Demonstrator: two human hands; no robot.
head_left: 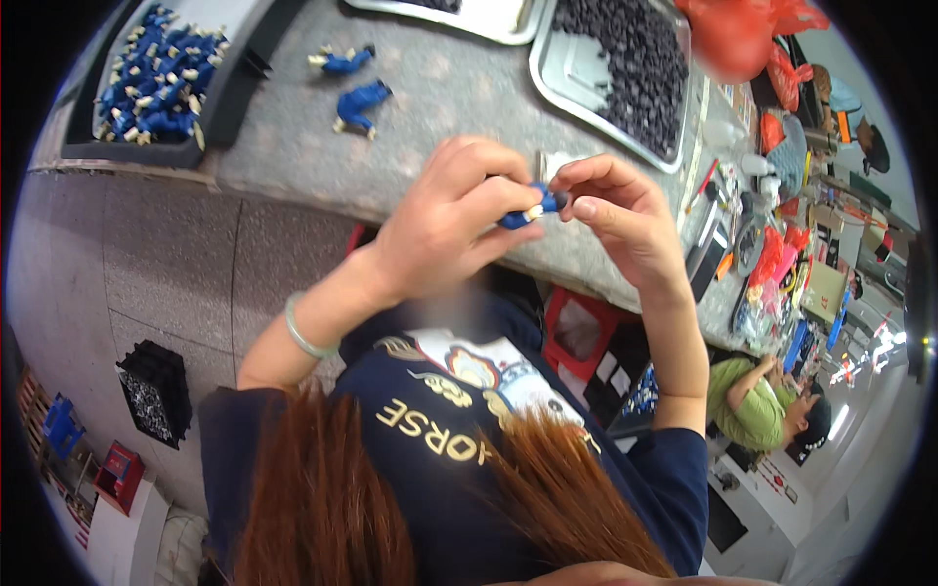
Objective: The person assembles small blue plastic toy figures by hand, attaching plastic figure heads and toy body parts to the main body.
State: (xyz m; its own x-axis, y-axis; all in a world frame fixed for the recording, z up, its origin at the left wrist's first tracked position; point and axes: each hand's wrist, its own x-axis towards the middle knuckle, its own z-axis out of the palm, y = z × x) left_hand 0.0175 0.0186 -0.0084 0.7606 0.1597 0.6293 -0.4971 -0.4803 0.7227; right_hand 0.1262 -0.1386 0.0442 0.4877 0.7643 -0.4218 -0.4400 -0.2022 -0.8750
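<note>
Left hand (459, 210) curled snugly, its thumb and fingers wrapped about a small blue figure (521, 219) with a cream patch and a dark tip, just right of the frame's centre. From the right side of the frame the right hand (620, 210) meets it, half curled, thumb and forefinger bent close together at the dark tip — whether they actually pinch it, I cannot tell. Legible writing sits mainly on the navy shirt (430, 488) at lower centre: gold capital lettering (435, 437) arcs across it beneath a colourful printed picture. Both hands are above the near part of the grey table (449, 83), whose front edge bends below them and runs off toward the left. Mottled tabletop stretches from the hands to two loose blue figures (362, 103) at upper left of centre, lying near each other but apart. Farther out, a black tray (223, 107) piled with blue figures (161, 83) fills the upper left corner area, overlapping the table's edge. Upper right of centre, a metal tray (570, 73) carries many small dark pieces (640, 63); its rounded lower rim comes nearest the right hand — well short of touching — and a red bag (728, 39) rests beyond it.
</note>
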